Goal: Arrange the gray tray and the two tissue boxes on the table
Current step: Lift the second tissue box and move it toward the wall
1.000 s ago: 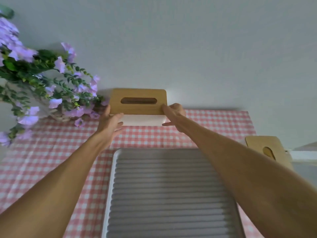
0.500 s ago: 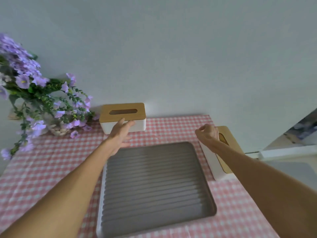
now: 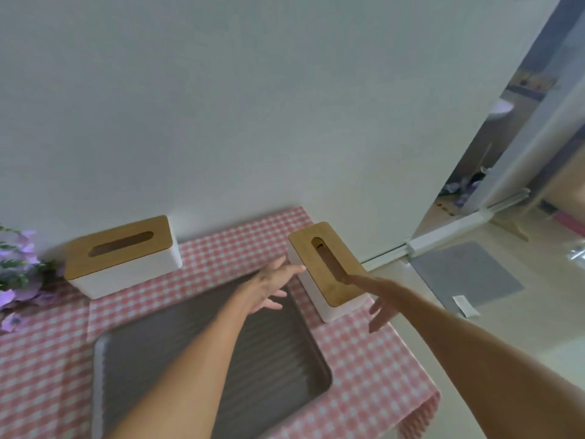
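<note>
The gray tray (image 3: 269, 369) lies flat on the pink checked tablecloth (image 3: 364, 359), its ribbed floor facing up, and takes up the near middle of the table. Both forearms cross above it.

The right tissue box (image 3: 329, 267) sits just beyond the tray's far right corner, at the right edge of the table, white-bodied with a wooden lid and a long slot. It stands turned at an angle, one short end toward the wall and the other toward the person. The left tissue box (image 3: 123, 255) rests against the wall at the far left, well apart from the other, its long side facing the tray and its slotted wooden lid on top.

The left hand (image 3: 269, 289) hovers over the tray's far right corner with fingers spread apart, fingertips at the near left side of the right tissue box; whether they touch it cannot be told. The right hand (image 3: 376, 299) reaches to the same box from the right, fingers open and extended, some over the lid's near end and the others hanging below beside the box's end wall. It grips nothing firmly.

Purple flowers (image 3: 15, 280) with green leaves fill the far left edge, just beside the left tissue box. A pale wall (image 3: 253, 106) rises behind the table.
</note>
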